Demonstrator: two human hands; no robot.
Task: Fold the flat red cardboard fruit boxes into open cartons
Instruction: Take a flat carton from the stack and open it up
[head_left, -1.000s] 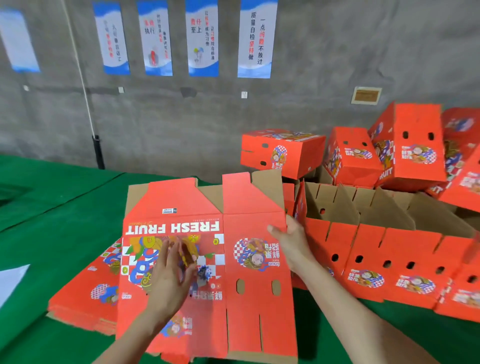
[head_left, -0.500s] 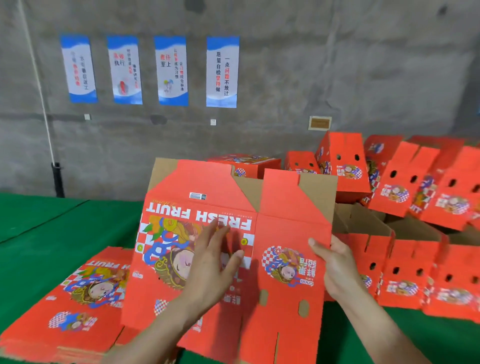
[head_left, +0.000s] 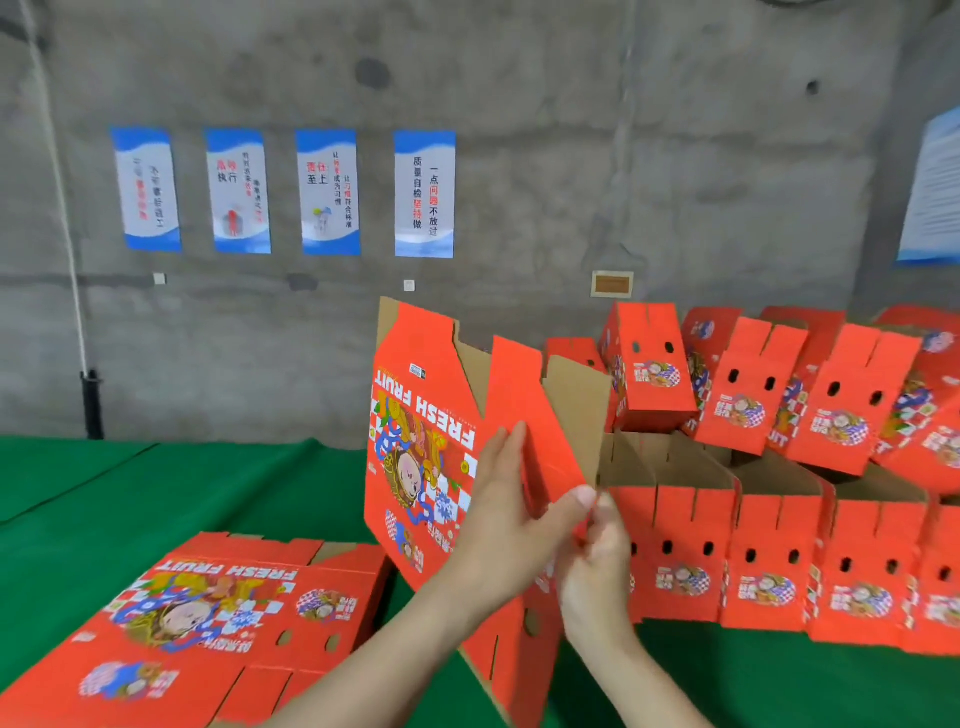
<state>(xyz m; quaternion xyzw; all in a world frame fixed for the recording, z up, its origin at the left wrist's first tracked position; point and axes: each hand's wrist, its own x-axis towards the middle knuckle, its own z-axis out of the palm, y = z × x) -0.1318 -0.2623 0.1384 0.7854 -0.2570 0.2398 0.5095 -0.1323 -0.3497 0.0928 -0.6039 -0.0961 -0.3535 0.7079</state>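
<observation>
Box (head_left: 431, 467) upright over green bench (head_left: 156, 493), half opened, between flat stack (head_left: 208, 623) near left and folded cartons (head_left: 769, 551) right.
Left hand (head_left: 509, 514): grip apart, fingers flat on narrow side panel.
Right hand (head_left: 597, 571): grip clamped on panel edge, I judge.
Advice: press along crease, pull edge outward, square corners.

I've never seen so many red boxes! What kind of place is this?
Probably a packing workshop or small factory: a stack of flat fruit boxes on a green-covered table, folded cartons piled at the right, and slogan posters on a bare concrete wall.
</observation>
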